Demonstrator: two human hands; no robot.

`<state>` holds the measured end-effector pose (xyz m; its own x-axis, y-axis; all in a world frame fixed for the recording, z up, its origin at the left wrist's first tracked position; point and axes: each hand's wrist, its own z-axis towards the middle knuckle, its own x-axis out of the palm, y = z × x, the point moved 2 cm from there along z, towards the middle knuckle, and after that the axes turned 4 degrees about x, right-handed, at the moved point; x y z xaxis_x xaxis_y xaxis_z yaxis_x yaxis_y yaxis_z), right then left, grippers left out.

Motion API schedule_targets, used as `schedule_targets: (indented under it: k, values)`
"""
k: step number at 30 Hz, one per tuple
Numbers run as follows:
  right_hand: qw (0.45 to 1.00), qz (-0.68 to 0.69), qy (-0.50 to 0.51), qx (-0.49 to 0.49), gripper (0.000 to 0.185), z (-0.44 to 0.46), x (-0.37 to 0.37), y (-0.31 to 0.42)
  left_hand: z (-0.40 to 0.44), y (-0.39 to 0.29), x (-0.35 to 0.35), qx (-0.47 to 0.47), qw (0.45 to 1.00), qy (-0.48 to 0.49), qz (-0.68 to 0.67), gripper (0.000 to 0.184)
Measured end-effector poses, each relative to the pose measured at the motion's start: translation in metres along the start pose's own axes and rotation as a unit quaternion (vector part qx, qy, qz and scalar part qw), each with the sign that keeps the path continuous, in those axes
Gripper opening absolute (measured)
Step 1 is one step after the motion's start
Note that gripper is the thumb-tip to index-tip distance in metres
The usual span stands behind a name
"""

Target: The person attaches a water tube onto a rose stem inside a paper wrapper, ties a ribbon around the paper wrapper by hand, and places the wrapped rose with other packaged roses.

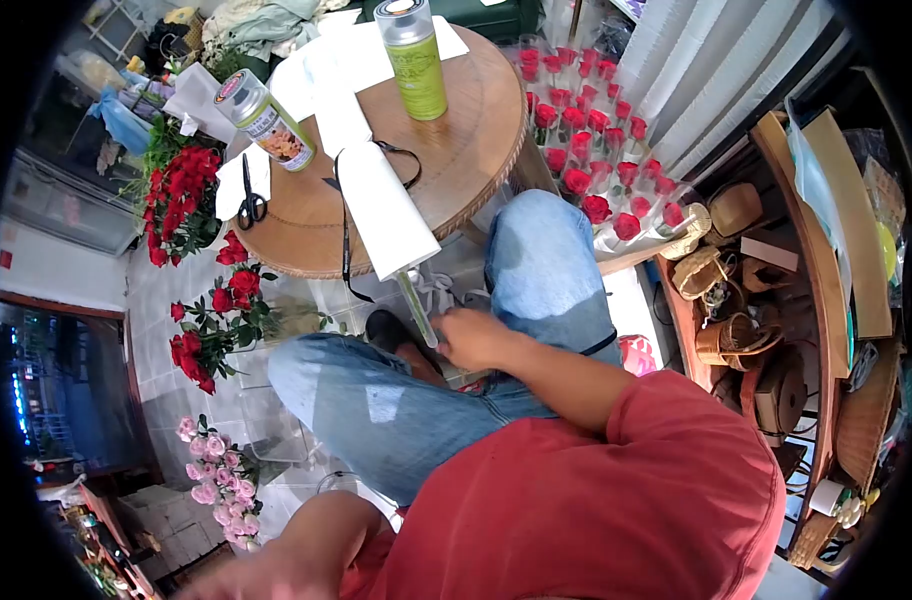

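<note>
My right hand (468,340) is curled at the lower end of a narrow clear tube (416,308) with a green stem-like strip inside. The tube's upper end meets a white paper roll (384,210) that hangs over the front edge of the round wooden table (466,165). At the lower left, my left hand (261,578) is blurred and partly cut off by the frame, so its fingers cannot be made out. A thin black strap (347,245) lies beside the roll and dangles off the table.
Two spray cans, one green (416,75) and one tilted (266,122), stand on the table near black scissors (252,195). Individually sleeved red roses (596,140) crowd the right. Red roses (184,195) and pink roses (221,478) stand left. Shelves hold wicker baskets (733,340).
</note>
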<state>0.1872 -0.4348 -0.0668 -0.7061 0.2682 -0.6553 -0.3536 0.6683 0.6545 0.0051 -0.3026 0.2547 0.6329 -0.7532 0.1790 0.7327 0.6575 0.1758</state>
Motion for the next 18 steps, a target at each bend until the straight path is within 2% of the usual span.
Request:
schedule_targets:
  k: [1,3,4,5,6,7,8,11,12,14,16,18]
  values:
    - [1.000,-0.005,-0.015,0.006,0.041,-0.004,-0.010,-0.003,-0.036,0.006,-0.027,-0.032,0.993,0.005,0.116,0.032]
    - [0.993,0.006,-0.115,-0.021,0.036,-0.011,-0.035,-0.007,-0.072,0.034,-0.007,-0.081,0.967,0.114,0.213,0.031]
    - [0.986,0.031,-0.158,-0.036,0.034,-0.014,-0.048,-0.009,-0.102,0.038,-0.012,-0.265,0.926,0.160,0.218,0.021]
    - [0.977,0.056,-0.202,-0.050,0.032,-0.017,-0.061,-0.011,-0.123,0.048,0.000,-0.388,0.877,0.213,0.187,0.024]
    - [0.976,0.057,-0.202,-0.051,0.032,-0.021,-0.074,-0.007,-0.152,0.061,0.001,-0.436,0.850,0.258,0.147,0.035]
    - [0.966,0.093,-0.240,-0.029,0.029,-0.027,-0.091,-0.002,-0.179,0.063,-0.001,-0.510,0.802,0.284,0.130,0.028]
    - [0.952,0.129,-0.279,-0.008,0.027,-0.031,-0.104,0.002,-0.203,0.057,-0.001,-0.582,0.759,0.270,0.110,0.024]
    - [0.940,0.062,-0.334,-0.029,0.026,-0.033,-0.123,0.016,-0.235,0.030,0.012,-0.749,0.606,0.262,0.059,0.022]
    - [0.917,0.047,-0.385,-0.092,0.024,-0.026,-0.120,0.015,-0.247,0.024,0.014,-0.752,0.595,0.280,0.050,0.020]
    - [0.926,0.031,-0.366,-0.084,0.024,-0.016,-0.119,0.021,-0.258,0.019,0.019,-0.754,0.585,0.296,0.043,0.019]
    - [0.936,0.021,-0.344,-0.074,0.022,-0.009,-0.118,0.029,-0.260,0.017,0.024,-0.812,0.536,0.230,-0.029,0.017]
    - [0.934,0.044,-0.345,-0.088,0.020,-0.002,-0.113,0.031,-0.260,0.018,0.024,-0.817,0.539,0.204,-0.026,0.015]
